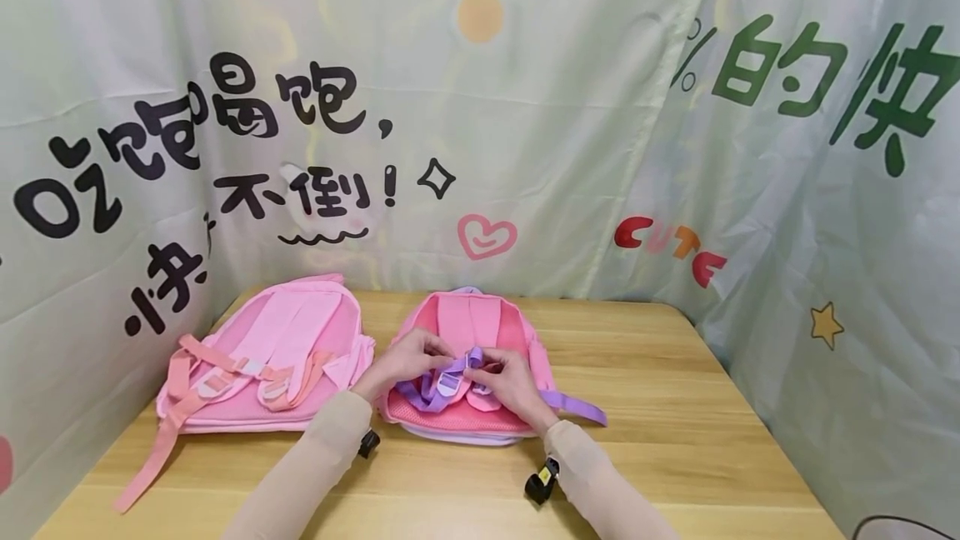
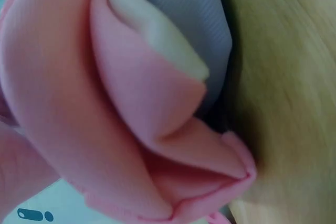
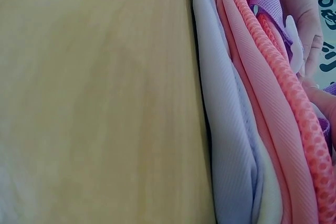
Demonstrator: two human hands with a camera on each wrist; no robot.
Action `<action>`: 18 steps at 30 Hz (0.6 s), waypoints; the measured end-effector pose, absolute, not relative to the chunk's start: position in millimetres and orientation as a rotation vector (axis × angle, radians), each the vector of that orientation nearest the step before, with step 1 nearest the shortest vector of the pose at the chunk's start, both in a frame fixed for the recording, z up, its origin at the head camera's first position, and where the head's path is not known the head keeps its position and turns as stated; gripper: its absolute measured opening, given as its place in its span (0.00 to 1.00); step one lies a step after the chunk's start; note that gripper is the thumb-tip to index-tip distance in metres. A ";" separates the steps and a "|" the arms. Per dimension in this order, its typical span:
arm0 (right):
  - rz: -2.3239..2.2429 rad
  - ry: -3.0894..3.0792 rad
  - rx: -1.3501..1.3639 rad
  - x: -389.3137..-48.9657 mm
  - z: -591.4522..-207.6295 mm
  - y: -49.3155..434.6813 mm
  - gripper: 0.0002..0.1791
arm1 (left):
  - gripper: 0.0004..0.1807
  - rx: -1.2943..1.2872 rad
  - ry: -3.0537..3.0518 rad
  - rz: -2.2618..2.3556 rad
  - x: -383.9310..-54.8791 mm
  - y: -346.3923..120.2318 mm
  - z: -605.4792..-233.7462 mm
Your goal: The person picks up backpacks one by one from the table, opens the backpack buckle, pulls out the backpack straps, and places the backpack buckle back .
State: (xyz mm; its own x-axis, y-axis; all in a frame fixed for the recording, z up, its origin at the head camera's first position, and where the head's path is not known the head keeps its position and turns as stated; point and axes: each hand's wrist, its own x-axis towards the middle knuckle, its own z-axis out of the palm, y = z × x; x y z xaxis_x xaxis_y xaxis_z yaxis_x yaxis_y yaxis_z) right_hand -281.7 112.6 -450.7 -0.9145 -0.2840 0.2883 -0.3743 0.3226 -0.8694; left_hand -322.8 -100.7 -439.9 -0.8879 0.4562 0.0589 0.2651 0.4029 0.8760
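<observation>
A coral-pink backpack (image 1: 531, 340) with lilac trim lies on the table, its back panel and shoulder straps facing up. Over its middle, my left hand (image 1: 408, 358) pinches a purple webbing strap (image 1: 429, 394) near a pale plastic buckle (image 1: 448, 383). From the other side my right hand (image 1: 513, 380) pinches a raised loop of that webbing between thumb and fingers. The fingertips partly cover the webbing. In the left wrist view the bag's side pocket (image 2: 152, 87) fills much of the picture; the right wrist view shows the lilac lower edge (image 3: 223, 114).
To the left lies a lighter pink backpack (image 1: 273, 340) with orange-pink straps, one strap end (image 1: 150, 465) trailing toward the table's front left. A loose purple strap end (image 1: 576, 407) sticks out right of the nearer bag. Printed curtains (image 1: 480, 132) enclose the wooden table (image 1: 675, 440).
</observation>
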 end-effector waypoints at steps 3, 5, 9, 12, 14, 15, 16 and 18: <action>1.668 -2.479 0.630 -277.5 -446.1 112.3 0.11 | 0.06 0.653 2.471 1.486 -323.7 -98.9 -442.3; 1.666 -2.475 0.631 -276.4 -445.0 112.1 0.11 | 0.06 0.650 2.467 1.494 -324.3 -97.7 -443.6; 1.664 -2.483 0.624 -277.2 -445.7 112.5 0.12 | 0.06 0.620 2.472 1.506 -324.8 -95.7 -445.1; 1.673 -2.483 0.622 -277.7 -446.0 113.0 0.12 | 0.05 0.613 2.476 1.510 -324.4 -93.9 -444.6; 1.678 -2.483 0.622 -277.8 -445.9 113.2 0.12 | 0.05 0.624 2.479 1.512 -324.4 -92.6 -444.6; 1.679 -2.482 0.623 -277.9 -445.9 113.2 0.12 | 0.05 0.628 2.482 1.512 -324.3 -91.8 -444.5; 1.679 -2.481 0.626 -277.9 -445.9 113.2 0.12 | 0.05 0.637 2.484 1.512 -324.5 -91.2 -444.7; 1.678 -2.477 0.629 -278.0 -445.9 113.3 0.12 | 0.06 0.658 2.494 1.511 -324.7 -89.9 -445.0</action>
